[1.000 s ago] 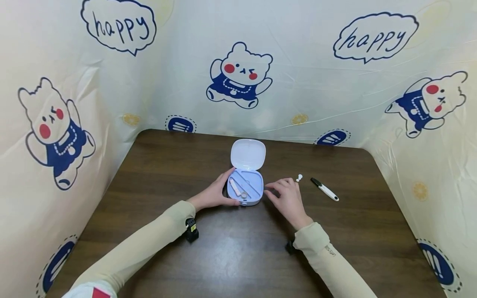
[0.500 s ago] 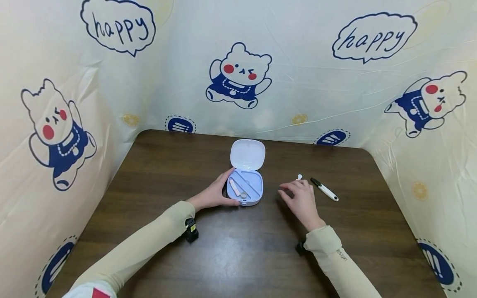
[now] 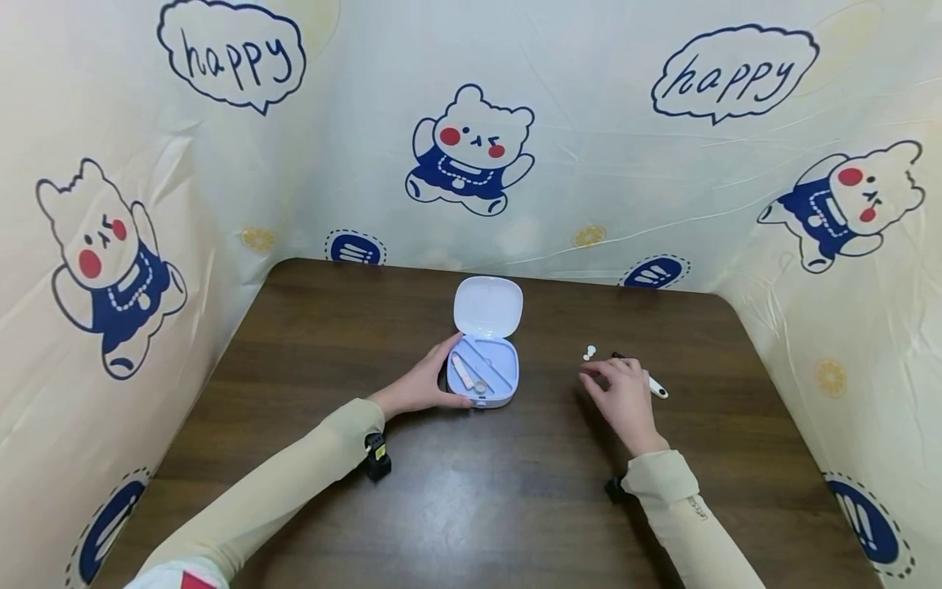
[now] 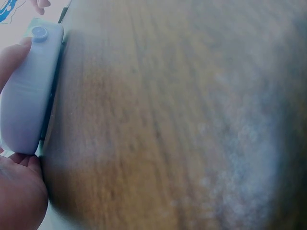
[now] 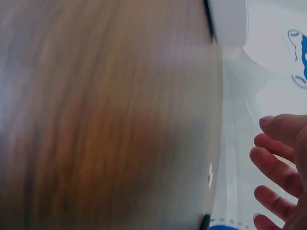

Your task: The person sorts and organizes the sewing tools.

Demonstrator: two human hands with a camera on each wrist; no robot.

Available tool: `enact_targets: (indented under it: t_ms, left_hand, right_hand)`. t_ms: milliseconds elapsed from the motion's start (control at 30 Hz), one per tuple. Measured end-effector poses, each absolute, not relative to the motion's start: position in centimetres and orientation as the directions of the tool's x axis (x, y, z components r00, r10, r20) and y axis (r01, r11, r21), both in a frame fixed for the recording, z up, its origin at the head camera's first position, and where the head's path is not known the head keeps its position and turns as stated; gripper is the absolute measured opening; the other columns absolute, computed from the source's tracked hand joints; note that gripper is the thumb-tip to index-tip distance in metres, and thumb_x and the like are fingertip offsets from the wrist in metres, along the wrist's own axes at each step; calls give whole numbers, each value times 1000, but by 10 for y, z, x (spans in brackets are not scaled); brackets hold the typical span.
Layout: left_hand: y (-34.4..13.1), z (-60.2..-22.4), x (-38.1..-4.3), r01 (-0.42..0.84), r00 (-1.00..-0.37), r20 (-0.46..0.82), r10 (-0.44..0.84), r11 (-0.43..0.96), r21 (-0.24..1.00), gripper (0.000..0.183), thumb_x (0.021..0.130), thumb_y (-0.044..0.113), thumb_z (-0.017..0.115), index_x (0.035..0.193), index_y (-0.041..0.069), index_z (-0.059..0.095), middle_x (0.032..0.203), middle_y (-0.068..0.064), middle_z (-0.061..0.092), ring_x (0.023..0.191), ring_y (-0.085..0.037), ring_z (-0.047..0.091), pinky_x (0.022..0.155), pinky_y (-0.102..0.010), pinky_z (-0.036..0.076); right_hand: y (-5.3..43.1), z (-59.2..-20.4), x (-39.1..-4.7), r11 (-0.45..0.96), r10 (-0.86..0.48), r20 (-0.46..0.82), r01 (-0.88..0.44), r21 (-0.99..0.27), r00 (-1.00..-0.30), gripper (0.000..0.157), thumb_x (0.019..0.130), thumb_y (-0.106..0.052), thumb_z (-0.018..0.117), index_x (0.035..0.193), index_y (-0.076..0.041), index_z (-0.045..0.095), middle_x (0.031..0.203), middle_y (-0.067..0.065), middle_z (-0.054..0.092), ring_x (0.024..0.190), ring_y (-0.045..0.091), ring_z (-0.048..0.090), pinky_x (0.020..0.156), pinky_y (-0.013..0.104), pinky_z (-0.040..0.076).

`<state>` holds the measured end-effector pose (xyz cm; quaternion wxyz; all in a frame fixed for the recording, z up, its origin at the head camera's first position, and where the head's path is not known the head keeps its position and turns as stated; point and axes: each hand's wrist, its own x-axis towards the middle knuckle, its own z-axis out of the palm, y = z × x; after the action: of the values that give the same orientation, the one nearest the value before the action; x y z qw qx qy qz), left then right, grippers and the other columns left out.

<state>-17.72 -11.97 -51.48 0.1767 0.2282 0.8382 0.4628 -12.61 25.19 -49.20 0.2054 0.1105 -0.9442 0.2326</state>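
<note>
A light-blue case (image 3: 500,353) stands on the table with its lid (image 3: 488,307) raised. My left hand (image 3: 421,381) grips its left side, thumb at the front near the round button (image 4: 40,33) and fingers around the back. Inside the divided case lie a pale pinkish strip (image 3: 462,370) and a small round piece (image 3: 481,386). My right hand (image 3: 625,402) hovers right of the case, its fingers loosely bent around nothing. Just beyond its fingertips are small white pieces (image 3: 589,352). It partly covers a slim black-and-white pen-like tool (image 3: 657,387).
The dark wooden table (image 3: 331,319) is bordered at the back and sides by a pale printed curtain (image 3: 353,139). A black wrist camera (image 3: 378,460) sits under the left sleeve, with another (image 3: 614,490) under the right.
My right hand has moved rightward from beside the case, past the small white pieces, and now overlaps the pen-like tool. My left hand and the case stay in place.
</note>
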Motion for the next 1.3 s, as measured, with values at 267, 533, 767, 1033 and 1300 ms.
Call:
enact_targets:
  t_ms: [267, 533, 767, 1033, 1300]
  left_hand:
    - [-119, -517, -177, 223, -835, -80, 545, 467, 856, 122, 80, 41, 91, 169, 23, 8, 172, -11, 16, 156, -29, 20, 124, -54, 23]
    - [-119, -517, -178, 226, -835, -79, 545, 471, 853, 122, 81, 40, 91, 169, 24, 8, 172, -11, 16, 156, -29, 20, 124, -53, 24]
    - [-119, -518, -178, 223, -836, -81, 543, 471, 853, 123, 80, 41, 91, 169, 24, 8, 172, -11, 16, 156, -29, 20, 124, -54, 23]
    - [-119, -517, -177, 211, -834, -95, 544, 473, 855, 123, 81, 41, 91, 169, 25, 7, 172, -11, 15, 156, -29, 20, 124, -54, 23]
    - [-120, -515, -176, 208, -834, -100, 542, 477, 854, 122, 82, 40, 90, 169, 26, 6, 172, -11, 14, 156, -29, 20, 124, -53, 23]
  right_hand:
    - [280, -497, -127, 894, -61, 439, -245, -375, -896, 14, 90, -14, 82, 100, -5, 80, 95, 12, 76, 97, 40, 56, 78, 51, 36]
    - [306, -498, -124, 913, -5, 398, -167, -373, -917, 13, 92, -13, 80, 102, -5, 80, 96, 15, 76, 96, 42, 55, 77, 51, 34]
    - [324, -497, -122, 914, 43, 387, -119, -387, -921, 15, 91, -11, 79, 103, -3, 79, 100, 19, 75, 97, 46, 54, 76, 55, 35]
    - [342, -495, -118, 923, 87, 306, -39, -382, -948, 19, 94, -16, 77, 109, -3, 79, 106, 21, 74, 102, 46, 52, 81, 58, 33]
    - [354, -494, -112, 929, 114, 244, 16, -369, -963, 25, 95, -19, 76, 111, -1, 78, 112, 27, 71, 104, 50, 51, 84, 62, 32]
